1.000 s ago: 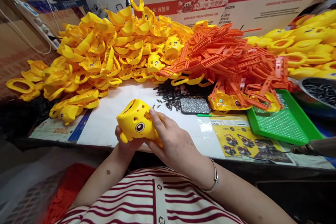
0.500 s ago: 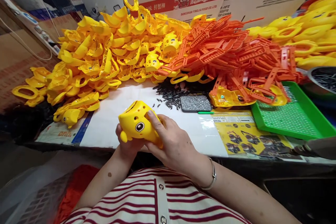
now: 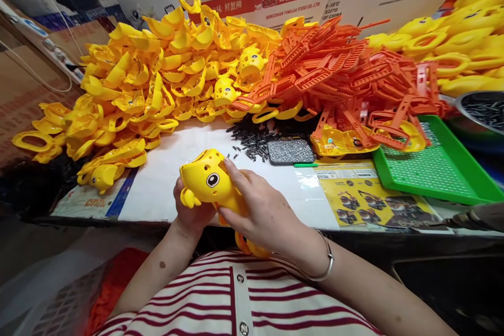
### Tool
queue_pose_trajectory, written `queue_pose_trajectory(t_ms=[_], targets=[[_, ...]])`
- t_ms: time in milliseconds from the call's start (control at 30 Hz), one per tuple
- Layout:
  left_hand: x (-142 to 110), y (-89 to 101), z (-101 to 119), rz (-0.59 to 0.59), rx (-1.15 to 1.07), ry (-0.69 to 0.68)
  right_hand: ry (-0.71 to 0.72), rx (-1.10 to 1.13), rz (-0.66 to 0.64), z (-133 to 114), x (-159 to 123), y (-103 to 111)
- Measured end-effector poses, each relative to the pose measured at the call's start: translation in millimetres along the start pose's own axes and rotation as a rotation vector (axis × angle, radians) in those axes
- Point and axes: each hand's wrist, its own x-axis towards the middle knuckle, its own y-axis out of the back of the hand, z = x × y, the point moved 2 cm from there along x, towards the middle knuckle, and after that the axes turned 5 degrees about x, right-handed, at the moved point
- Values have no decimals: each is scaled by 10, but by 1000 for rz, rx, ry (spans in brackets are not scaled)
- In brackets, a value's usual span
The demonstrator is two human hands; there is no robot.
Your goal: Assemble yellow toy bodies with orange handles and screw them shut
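Note:
Both my hands hold a yellow plastic toy animal shell [image 3: 200,174] with a round printed eye, above the near edge of the white-covered table. My left hand [image 3: 191,215] is closed around its left and under side, with most fingers hidden behind it. On the right, my right hand [image 3: 262,205] grips the shell's body, thumb along the top and fingers beneath. A yellow looped part of the toy hangs below my right palm. Just beyond lie loose small black pieces [image 3: 255,142] and a dark tray of tiny silvery screws [image 3: 291,151].
A big heap of yellow shell halves [image 3: 137,73] fills the back left, beside piled orange frames [image 3: 338,68]. At right are a green tray [image 3: 437,168], a metal bowl [image 3: 482,110] of black pieces and a power tool [image 3: 476,218]. A green stick [image 3: 305,165] lies near the screws.
The toy has turned slightly in my hands, so its lower looped part now shows under my right hand. My right hand has shifted a little right and down. The camera view moved slightly.

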Motion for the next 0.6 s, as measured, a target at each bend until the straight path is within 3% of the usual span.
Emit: queue_pose_trajectory(t_ms=[233,433,600], targets=[[-31,81,-47,6,29,-30,47,-28,44,-59,-47,-99],[-15,194,-61,-153,50,-6,97,-113,26,-162,-36,-68],[-30,139,-51,-171,56,-4,137,-39,9,-114,-5,-103]])
